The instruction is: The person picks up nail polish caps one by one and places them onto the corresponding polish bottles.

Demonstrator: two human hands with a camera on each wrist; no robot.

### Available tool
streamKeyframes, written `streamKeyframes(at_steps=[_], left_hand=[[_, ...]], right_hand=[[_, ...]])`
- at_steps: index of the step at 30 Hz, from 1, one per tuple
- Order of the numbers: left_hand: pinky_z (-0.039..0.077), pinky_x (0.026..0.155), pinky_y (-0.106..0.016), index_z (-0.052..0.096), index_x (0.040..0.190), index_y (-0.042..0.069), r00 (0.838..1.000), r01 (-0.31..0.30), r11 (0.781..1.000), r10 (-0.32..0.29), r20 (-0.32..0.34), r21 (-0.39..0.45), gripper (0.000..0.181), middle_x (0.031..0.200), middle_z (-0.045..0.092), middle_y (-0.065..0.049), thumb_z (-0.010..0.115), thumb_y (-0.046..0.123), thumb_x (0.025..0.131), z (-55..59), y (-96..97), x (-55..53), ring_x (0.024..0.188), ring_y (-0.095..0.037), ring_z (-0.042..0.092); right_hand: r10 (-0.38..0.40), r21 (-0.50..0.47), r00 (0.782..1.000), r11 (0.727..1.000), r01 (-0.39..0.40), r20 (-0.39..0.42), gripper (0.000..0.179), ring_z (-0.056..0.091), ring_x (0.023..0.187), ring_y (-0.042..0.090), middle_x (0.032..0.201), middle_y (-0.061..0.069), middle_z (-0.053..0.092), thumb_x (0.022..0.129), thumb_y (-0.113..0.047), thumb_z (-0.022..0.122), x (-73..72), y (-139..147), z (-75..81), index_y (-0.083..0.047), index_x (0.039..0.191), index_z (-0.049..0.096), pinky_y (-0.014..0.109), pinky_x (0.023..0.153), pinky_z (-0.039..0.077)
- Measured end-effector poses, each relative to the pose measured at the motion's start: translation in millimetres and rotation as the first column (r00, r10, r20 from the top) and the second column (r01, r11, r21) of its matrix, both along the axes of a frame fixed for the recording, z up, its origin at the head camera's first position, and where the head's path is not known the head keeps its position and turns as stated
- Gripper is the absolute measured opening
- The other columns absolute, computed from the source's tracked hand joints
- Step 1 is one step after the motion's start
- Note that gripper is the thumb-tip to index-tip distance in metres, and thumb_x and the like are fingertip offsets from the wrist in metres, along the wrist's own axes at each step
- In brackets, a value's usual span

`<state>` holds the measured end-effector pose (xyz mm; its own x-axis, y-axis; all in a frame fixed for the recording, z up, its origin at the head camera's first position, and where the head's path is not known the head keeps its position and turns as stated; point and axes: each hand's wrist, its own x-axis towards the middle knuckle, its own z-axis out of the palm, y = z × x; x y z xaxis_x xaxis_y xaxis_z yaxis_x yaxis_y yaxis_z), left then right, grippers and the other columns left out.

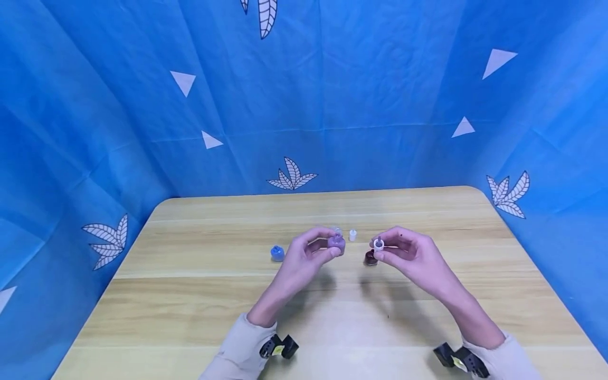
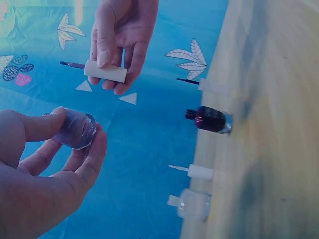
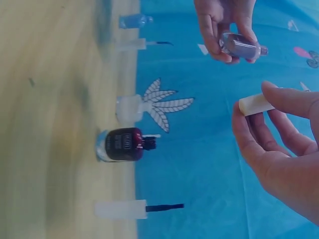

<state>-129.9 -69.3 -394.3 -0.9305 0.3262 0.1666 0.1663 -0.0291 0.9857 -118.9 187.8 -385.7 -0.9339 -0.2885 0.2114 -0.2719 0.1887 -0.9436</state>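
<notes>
2 hands raised over the table [image 1: 190, 295], left hand [image 1: 304, 258] grip pinching a purple bottle [image 1: 336, 242], right hand [image 1: 413, 258] grip holding its white brush cap [image 1: 378, 244], dark red bottle [image 1: 370, 257] below.

Beige long sleeves [image 1: 237, 353] cover both forearms, with black camera mounts [image 1: 279, 347] at 2 wrists.

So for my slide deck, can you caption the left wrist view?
Left hand holds a purple polish bottle; right hand holds its white brush cap.
</notes>
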Motion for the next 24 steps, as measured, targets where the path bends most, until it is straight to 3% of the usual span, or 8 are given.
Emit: streamKeyframes(at_steps=[8, 19, 24], left_hand=[[0.057, 0.1, -0.036, 0.068, 0.121, -0.001, 0.998, -0.007, 0.998, 0.011, -0.066, 0.06, 0.027, 0.12, 0.068, -0.013, 0.07, -0.003, 0.095, 11.8, 4.3, -9.1, 0.112, -0.027, 0.065], [0.055, 0.103, -0.039, 0.069, 0.124, -0.003, 0.996, 0.013, 0.987, 0.002, -0.092, 0.163, 0.03, 0.124, 0.068, -0.014, 0.07, -0.004, 0.094, 20.1, 2.6, -21.6, 0.117, -0.029, 0.065], [0.053, 0.106, -0.04, 0.068, 0.125, -0.004, 0.992, 0.008, 0.98, 0.017, -0.124, 0.201, 0.032, 0.126, 0.067, -0.015, 0.07, -0.006, 0.093, 23.3, 0.9, -27.2, 0.117, -0.03, 0.066]], right_hand=[[-0.029, 0.026, 0.999, 0.999, 0.029, -0.026, 0.023, 0.073, 0.102, 0.017, 0.109, 0.019, 0.072, 0.091, -0.001, 0.076, -7.1, 4.1, 12.9, 0.003, 0.113, 0.07, 0.023, 0.083, 0.061], [-0.037, 0.008, 0.998, 0.999, 0.038, -0.045, 0.029, 0.072, 0.104, 0.015, 0.116, 0.013, 0.071, 0.095, -0.005, 0.074, -14.4, 7.1, 25.5, 0.004, 0.122, 0.069, 0.025, 0.091, 0.059], [-0.059, -0.019, 0.994, 0.998, 0.057, -0.09, 0.03, 0.071, 0.104, 0.017, 0.116, 0.011, 0.069, 0.094, -0.002, 0.073, -16.2, 6.2, 28.0, 0.005, 0.123, 0.069, 0.026, 0.094, 0.058]])
